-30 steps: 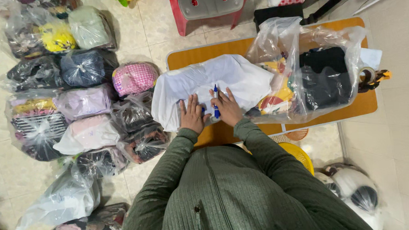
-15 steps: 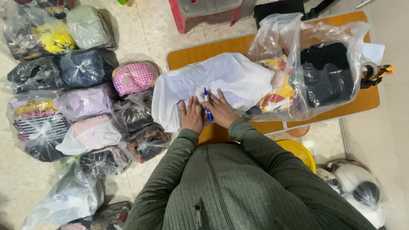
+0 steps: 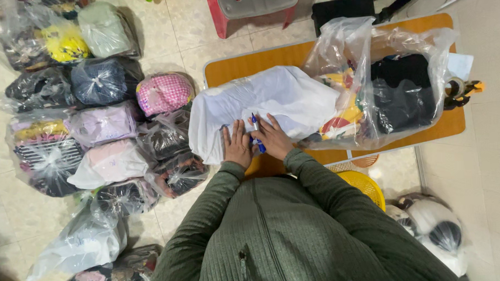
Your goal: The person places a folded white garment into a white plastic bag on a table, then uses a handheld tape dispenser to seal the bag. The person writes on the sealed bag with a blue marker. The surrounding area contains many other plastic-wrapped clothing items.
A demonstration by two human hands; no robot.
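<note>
A white plastic-wrapped bundle (image 3: 271, 104) lies on a low orange table (image 3: 242, 66). My left hand (image 3: 237, 146) rests flat on the bundle's near edge, fingers together. My right hand (image 3: 272, 137) is beside it, gripping a blue pen (image 3: 257, 130) whose tip touches the white wrapping. Both arms wear olive-green ribbed sleeves. To the right, on the same table, stands a large clear plastic bag (image 3: 392, 85) holding black and colourful clothing.
Several clear bags of folded clothes (image 3: 94, 129) cover the tiled floor at left. A red stool (image 3: 256, 7) stands beyond the table. A yellow basket (image 3: 365, 186) and a helmet (image 3: 436, 231) sit at my right side. A tape roll (image 3: 457, 89) lies at the table's right end.
My right hand with the pen has shifted slightly left along the white bundle toward my left hand. The left hand stays pressed on the bundle.
</note>
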